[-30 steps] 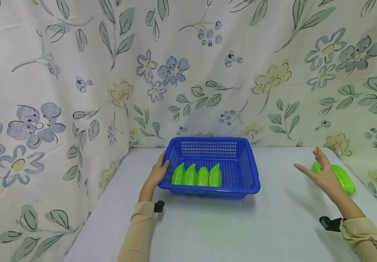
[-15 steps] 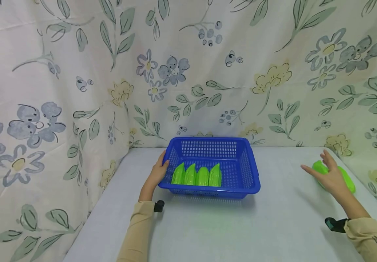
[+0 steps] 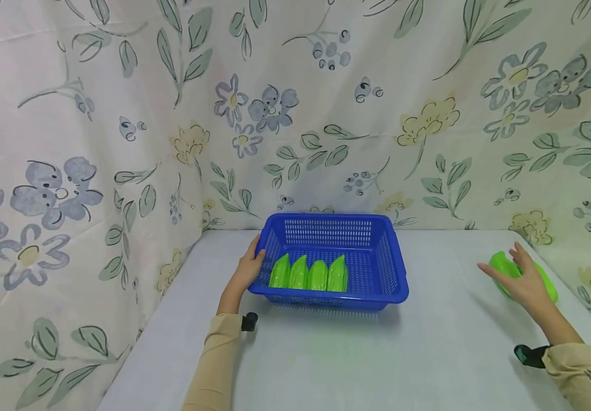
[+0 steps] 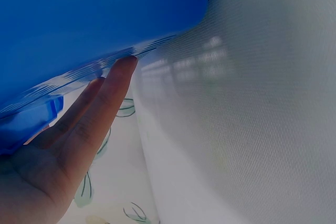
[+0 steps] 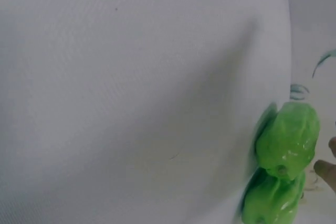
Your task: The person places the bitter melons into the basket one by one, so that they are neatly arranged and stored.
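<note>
At the left end of the blue plastic basket (image 3: 326, 295), my left hand (image 3: 245, 270) holds the rim. Its thumb lies over the edge; in the left wrist view the long fingers (image 4: 100, 119) stretch along the outer wall. Several glossy, ribbed green vegetable-like pieces (image 3: 318, 275), most with pointed tips, stand in a row inside the basket's left part. My right hand (image 3: 525, 285) hovers at the far right, thumb and fingers spread, holding nothing. It partly hides two similar green pieces, which show in the right wrist view as an upper piece (image 5: 289, 140) and a lower piece (image 5: 273, 200), touching each other.
A white-covered table (image 3: 357, 365) lies under everything, including the stretch between the basket and the right-hand pieces. Floral cloth (image 3: 326, 103) hangs behind and along both sides. Each wrist wears a black camera mount, as on the right wrist mount (image 3: 530, 356).
My right hand has shifted rightward and slightly toward me, uncovering more of the nearer green piece. The left hand and basket stay in place.
</note>
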`<action>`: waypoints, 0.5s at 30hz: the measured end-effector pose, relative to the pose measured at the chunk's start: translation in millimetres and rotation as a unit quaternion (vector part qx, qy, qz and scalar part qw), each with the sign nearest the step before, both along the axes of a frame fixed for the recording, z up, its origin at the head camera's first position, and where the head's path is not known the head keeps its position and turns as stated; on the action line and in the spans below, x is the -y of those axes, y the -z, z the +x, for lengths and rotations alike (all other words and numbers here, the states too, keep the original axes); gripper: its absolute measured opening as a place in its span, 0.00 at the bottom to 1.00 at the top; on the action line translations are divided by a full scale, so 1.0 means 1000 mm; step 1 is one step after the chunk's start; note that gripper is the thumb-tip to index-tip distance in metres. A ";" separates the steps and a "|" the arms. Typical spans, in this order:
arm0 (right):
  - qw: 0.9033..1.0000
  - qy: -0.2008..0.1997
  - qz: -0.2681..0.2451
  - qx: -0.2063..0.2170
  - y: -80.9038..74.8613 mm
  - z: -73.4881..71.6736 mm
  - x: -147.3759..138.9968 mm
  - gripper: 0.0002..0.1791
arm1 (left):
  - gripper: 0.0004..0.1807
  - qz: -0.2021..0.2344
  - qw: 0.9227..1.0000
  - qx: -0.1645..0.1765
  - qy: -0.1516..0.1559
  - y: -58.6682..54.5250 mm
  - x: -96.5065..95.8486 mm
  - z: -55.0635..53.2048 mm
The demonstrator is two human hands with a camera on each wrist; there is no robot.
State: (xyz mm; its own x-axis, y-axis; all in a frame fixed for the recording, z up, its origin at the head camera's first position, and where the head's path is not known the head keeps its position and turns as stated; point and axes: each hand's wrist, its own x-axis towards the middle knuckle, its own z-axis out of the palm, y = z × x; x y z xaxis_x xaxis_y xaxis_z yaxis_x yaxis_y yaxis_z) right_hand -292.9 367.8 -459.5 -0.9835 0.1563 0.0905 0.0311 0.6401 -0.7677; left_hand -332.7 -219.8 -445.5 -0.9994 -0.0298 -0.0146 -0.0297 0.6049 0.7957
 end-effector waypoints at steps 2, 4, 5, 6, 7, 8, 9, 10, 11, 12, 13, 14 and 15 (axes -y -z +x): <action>1.000 0.000 -0.002 0.001 0.002 0.001 -0.002 0.57 | 0.32 0.001 1.000 0.001 0.000 0.000 0.000 0.000; 1.000 -0.001 -0.004 0.004 0.004 0.001 -0.004 0.57 | 0.32 0.004 1.000 0.002 0.001 0.000 0.000 -0.001; 1.000 0.000 -0.005 0.007 0.006 0.001 -0.005 0.57 | 0.32 0.005 1.000 0.003 0.001 0.000 0.000 -0.001; 1.000 0.000 -0.006 0.009 0.007 0.002 -0.006 0.57 | 0.32 0.008 1.000 0.003 0.002 0.000 0.000 -0.001; 1.000 0.000 -0.007 0.011 0.008 0.002 -0.007 0.57 | 0.32 0.009 1.000 0.002 0.003 0.000 0.000 -0.001; 1.000 -0.001 -0.009 0.014 0.009 0.002 -0.008 0.57 | 0.32 0.009 1.000 0.002 0.003 0.000 0.000 -0.001; 1.000 -0.002 -0.011 0.016 0.010 0.002 -0.009 0.57 | 0.32 0.009 1.000 0.000 0.004 0.000 0.000 -0.001; 1.000 -0.003 -0.013 0.018 0.011 0.001 -0.009 0.57 | 0.32 0.009 1.000 -0.001 0.005 0.000 0.000 -0.001; 1.000 -0.004 -0.014 0.020 0.012 0.001 -0.010 0.57 | 0.32 0.009 1.000 -0.003 0.006 0.001 0.000 -0.001; 1.000 -0.004 -0.015 0.020 0.012 0.001 -0.011 0.57 | 0.32 0.009 1.000 -0.004 0.006 0.001 0.000 -0.001; 1.000 -0.003 -0.015 0.020 0.013 0.000 -0.011 0.57 | 0.32 0.009 1.000 -0.005 0.006 0.001 0.000 0.000; 1.000 -0.001 -0.012 0.020 0.013 0.000 -0.012 0.57 | 0.32 0.008 1.000 -0.007 0.006 0.001 0.000 0.000; 1.000 0.001 -0.009 0.020 0.013 0.000 -0.012 0.57 | 0.32 0.007 1.000 -0.007 0.006 0.001 0.000 0.000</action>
